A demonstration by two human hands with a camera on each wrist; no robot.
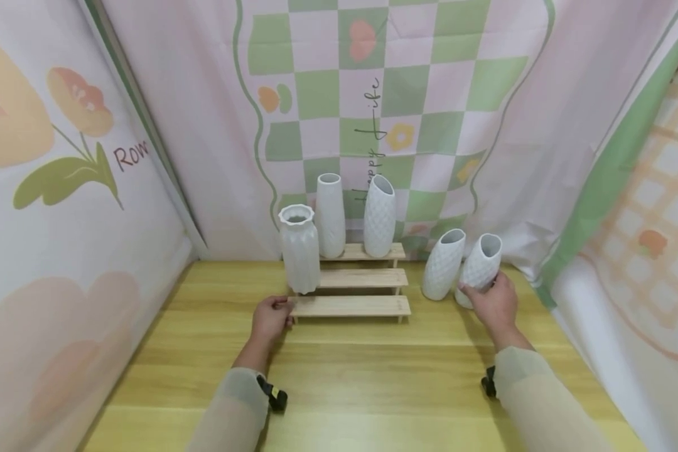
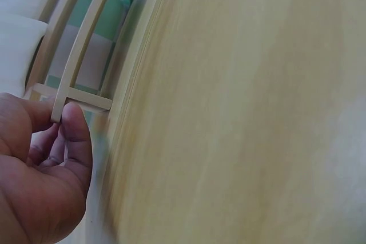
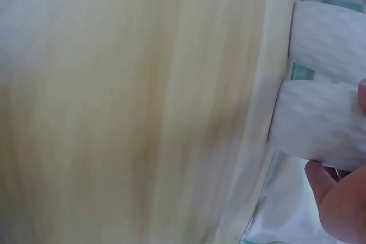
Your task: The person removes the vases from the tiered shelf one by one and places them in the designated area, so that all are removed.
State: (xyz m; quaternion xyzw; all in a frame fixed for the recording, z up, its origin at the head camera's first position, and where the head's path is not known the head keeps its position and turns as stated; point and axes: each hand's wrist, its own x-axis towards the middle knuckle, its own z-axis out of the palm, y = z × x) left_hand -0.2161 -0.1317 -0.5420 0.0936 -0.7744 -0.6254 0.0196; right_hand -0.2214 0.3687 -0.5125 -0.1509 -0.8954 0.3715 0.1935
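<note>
My left hand [image 1: 270,321] pinches the left end of the lowest step of a three-step wooden display stand [image 1: 350,306]; in the left wrist view, thumb and finger meet around the slat's end [image 2: 60,110]. On the right, my right hand [image 1: 496,304] holds a white textured vase [image 1: 482,263] low on its body, the vase upright on the table. Just left of it stands a similar white vase [image 1: 444,263]. A ribbed vase with a scalloped rim [image 1: 301,254] is on the stand's middle step at the left. The top step bears a tall white vase [image 1: 331,216] and a diamond-patterned vase [image 1: 380,216].
The wood-grain table [image 1: 339,389] spreads in front of the stand. Behind it hangs a green-and-white checked curtain [image 1: 361,94], with printed cloth [image 1: 62,251] along the left side and more cloth [image 1: 644,238] along the right.
</note>
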